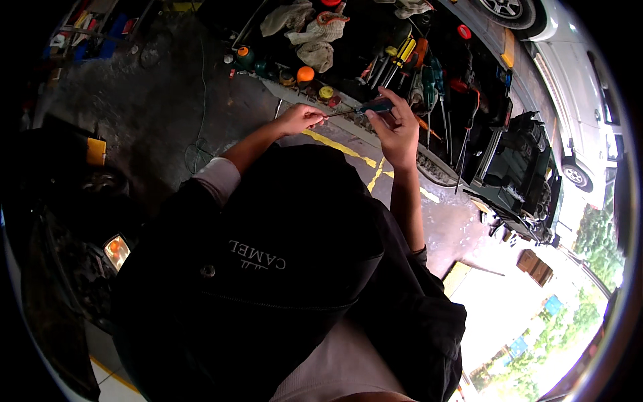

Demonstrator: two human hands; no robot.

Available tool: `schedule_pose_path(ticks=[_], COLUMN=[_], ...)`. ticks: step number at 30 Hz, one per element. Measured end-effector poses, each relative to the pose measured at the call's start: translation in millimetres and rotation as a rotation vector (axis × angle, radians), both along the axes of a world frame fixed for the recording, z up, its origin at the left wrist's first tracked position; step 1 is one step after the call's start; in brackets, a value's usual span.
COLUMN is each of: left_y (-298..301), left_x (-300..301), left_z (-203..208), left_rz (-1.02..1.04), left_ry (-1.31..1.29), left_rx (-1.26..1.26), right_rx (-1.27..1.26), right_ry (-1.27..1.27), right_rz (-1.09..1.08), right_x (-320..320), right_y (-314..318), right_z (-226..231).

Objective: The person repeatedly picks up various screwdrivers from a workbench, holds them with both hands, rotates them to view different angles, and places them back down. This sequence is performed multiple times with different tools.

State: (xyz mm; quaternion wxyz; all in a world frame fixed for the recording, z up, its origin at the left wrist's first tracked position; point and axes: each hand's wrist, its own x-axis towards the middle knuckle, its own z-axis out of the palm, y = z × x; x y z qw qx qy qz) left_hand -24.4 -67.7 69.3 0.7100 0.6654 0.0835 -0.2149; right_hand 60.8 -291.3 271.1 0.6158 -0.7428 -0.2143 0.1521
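Observation:
A screwdriver with a dark teal handle [376, 106] is held crosswise between my two hands, ahead of my body. My right hand [402, 134] is closed on the handle, with the thumb below and the fingers bent over it. At the shaft's tip, the fingers of my left hand [299, 120] are pinched together. Whether they also hold something small there is hidden. Just beyond my hands is a dark tool-covered surface, with an orange round cap [305, 74] and a yellow-topped container [326, 92] near its edge.
Several screwdrivers, some with yellow handles [406, 52], lie beyond my right hand. Stained work gloves [316, 37] lie at the far side. Yellow lines [341, 147] mark the floor. A white car [569, 74] stands at right, a cardboard box [534, 266] lower right, and a cable [196, 155] at left.

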Motion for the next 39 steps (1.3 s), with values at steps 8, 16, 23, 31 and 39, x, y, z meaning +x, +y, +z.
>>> schedule_pose_path(ticks=[8,16,23,31,39], left_y=[-19,-23,-19,-23,-31], left_x=[7,7,6,12,19], left_z=[-31,-24,-26,-24,-30], left_rz=[0.184,0.174,0.144,0.093,0.117], left_ry=[0.136,0.179,0.208,0.259,0.300], left_rx=[-0.251,-0.330,-0.388,-0.388,-0.281], right_rx=[-0.105,-0.210,-0.324,-0.394,-0.523], right_ry=[-0.094,-0.192,-0.329,-0.314,-0.408], right_rz=[-0.021,-0.014,0.026,0.002,-0.020], right_x=[-1,-7,-9,-14,-13], right_y=[10,18,27,37,36], right_z=[-8,-7,-5,-15,-32])
